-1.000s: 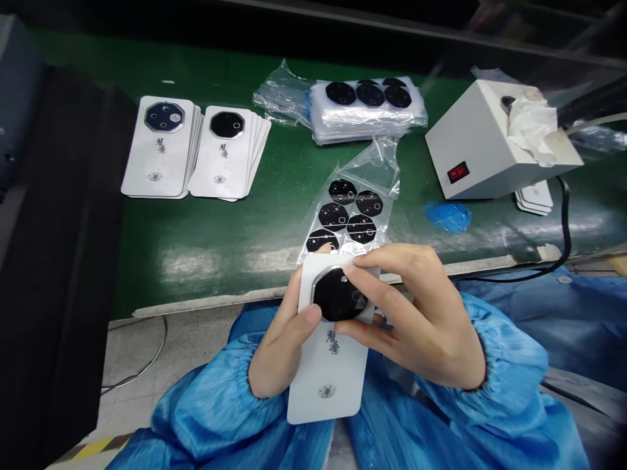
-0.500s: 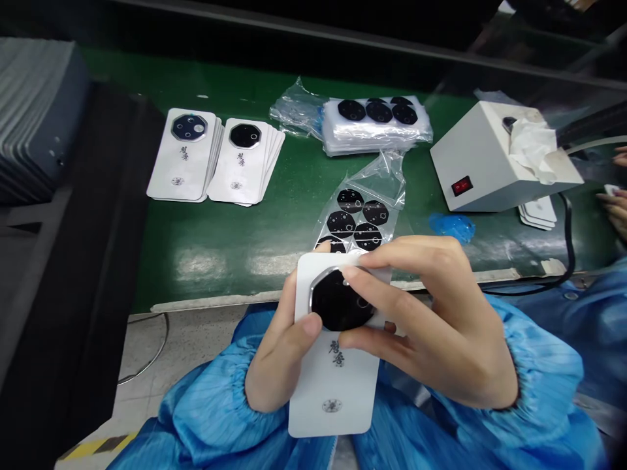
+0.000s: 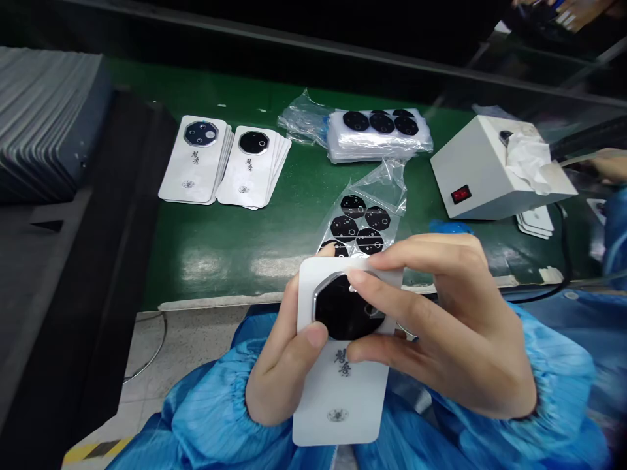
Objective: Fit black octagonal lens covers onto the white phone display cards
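A white phone back cover (image 3: 318, 391), printed with dark characters and a small emblem, is held upright in front of me. My left hand (image 3: 281, 369) grips its left side, thumb on the front and the other fingers behind. Near the cover's top, a black octagonal lens cover (image 3: 343, 310) sits inside a silver rim. My right hand (image 3: 455, 326) closes around this lens cover, fingertips at its top edge and thumb by its lower edge. Part of its right side is hidden by my fingers. Just behind lies a clear sheet (image 3: 336, 212) carrying several black lens covers.
Two stacks of white back covers, a left stack (image 3: 193, 170) and a right stack (image 3: 247, 173), lie on the green bench (image 3: 220, 248). Bagged lens covers (image 3: 379, 140) lie farther back. A white box (image 3: 477, 173) with a red switch stands right. Grey trays (image 3: 49, 124) are at left.
The view has shifted slightly. My hands keep their grip on the cover and lens cover, with the right fingers nearly unchanged. At the far right, a co-worker's hands have moved.
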Tool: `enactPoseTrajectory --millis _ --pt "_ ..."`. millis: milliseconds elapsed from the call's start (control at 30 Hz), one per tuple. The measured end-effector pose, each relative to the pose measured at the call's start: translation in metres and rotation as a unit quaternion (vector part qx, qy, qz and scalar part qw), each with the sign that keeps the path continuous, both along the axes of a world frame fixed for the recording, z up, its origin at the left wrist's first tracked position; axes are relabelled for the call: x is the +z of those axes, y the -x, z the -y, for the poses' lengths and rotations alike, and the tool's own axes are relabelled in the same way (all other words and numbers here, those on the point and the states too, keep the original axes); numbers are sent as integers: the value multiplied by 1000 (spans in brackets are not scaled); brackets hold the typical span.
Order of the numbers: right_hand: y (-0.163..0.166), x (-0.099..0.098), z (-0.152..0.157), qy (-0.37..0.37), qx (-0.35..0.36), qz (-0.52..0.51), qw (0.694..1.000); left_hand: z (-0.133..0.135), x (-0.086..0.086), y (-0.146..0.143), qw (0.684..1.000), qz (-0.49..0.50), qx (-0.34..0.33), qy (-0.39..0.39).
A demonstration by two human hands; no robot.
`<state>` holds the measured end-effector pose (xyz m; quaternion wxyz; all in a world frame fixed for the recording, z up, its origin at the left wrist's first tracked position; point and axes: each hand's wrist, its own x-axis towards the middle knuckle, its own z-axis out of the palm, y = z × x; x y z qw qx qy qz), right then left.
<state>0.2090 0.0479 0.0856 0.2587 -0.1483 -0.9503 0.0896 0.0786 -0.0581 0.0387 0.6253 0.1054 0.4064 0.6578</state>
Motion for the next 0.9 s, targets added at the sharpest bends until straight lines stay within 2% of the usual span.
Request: enactPoseTrajectory --millis 233,533,900 --pt "-1 -3 -4 -13 -12 5 1000 -4 -2 0 1000 -24 4 3" --pt "0 -4 -8 0 -1 -4 1000 -5 -1 3 999 32 -38 -4" --pt "-4 -8 -9 18 23 -51 998 -3 5 1 998 52 -34 -27"
